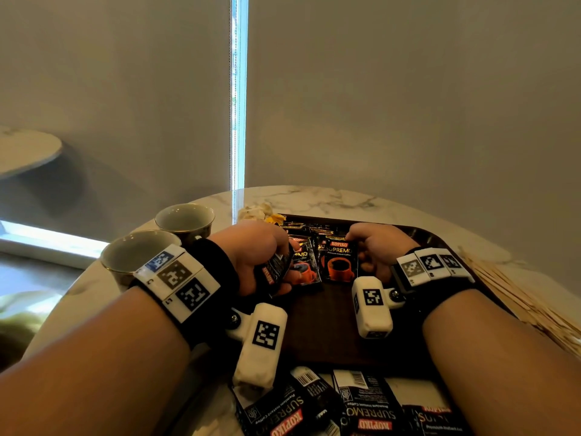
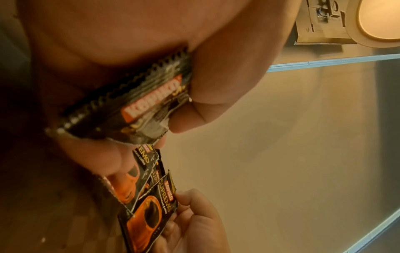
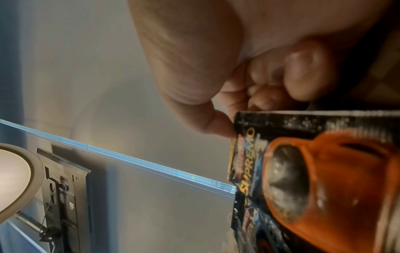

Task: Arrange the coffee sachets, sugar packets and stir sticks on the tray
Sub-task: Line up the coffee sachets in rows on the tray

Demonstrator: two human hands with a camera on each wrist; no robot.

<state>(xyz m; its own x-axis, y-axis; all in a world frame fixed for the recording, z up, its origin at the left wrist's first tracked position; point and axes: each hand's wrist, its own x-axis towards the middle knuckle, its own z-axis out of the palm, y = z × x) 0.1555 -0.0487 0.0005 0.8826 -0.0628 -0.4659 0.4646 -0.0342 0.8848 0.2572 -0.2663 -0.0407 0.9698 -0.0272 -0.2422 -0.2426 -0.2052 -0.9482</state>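
— Over the dark tray [image 1: 323, 325] in the head view, what are the hands doing?

— At about ten o'clock from the tray's middle, the left hand [image 1: 256, 253] has its fingers curled round a small bundle of black coffee sachets [image 1: 273, 268]. At about one o'clock the right hand [image 1: 377, 247] pinches the top corner of the front sachet [image 1: 341, 262], the one printed with an orange cup, which lies in a row of sachets [image 1: 306, 262] across the far half of the tray.

— And off the tray?

— A loose pile of sachets [image 1: 352, 407] lies on the near rim at six o'clock. Wooden stir sticks [image 1: 515, 297] fan out on the marble tabletop [image 1: 314, 198] at three o'clock. Two cups [image 1: 185, 220] stand at ten o'clock, and pale crumpled packets [image 1: 256, 212] sit by the far left corner at eleven.

— The left wrist view?

— That left hand [image 2: 134, 56] clamps the bundle [image 2: 132, 106] between palm and fingers. Below it, at six o'clock, overlapping sachets [image 2: 138, 184] run toward the right hand's fingertips [image 2: 190, 200], which touch the nearest sachet's edge.

— The right wrist view?

— Thumb and curled fingers of the right hand [image 3: 229, 85] nip the corner of the orange-cup sachet [image 3: 314, 171]; another sachet [image 3: 255, 227] shows just beneath at six o'clock.
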